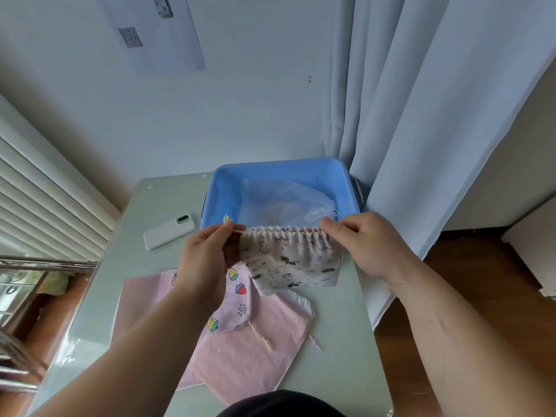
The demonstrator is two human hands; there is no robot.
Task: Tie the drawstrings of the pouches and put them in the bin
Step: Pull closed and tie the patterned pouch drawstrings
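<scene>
From the head camera, the left hand (207, 257) pinches the thin cream drawstring (237, 231) and the right hand (361, 239) pinches the gathered top corner of a cream fabric pouch (294, 263), printed with what may be small cats. The pouch hangs between the hands. Just beyond both hands sits the blue plastic bin (222, 191), holding a sheer white pouch (279, 200). Below the left hand, a pink fruit-print pouch (237, 296) overlaps a plain pink pouch (255, 356) on the pale worktop (144, 281). A white phone (170, 231) lies left of that hand.
</scene>
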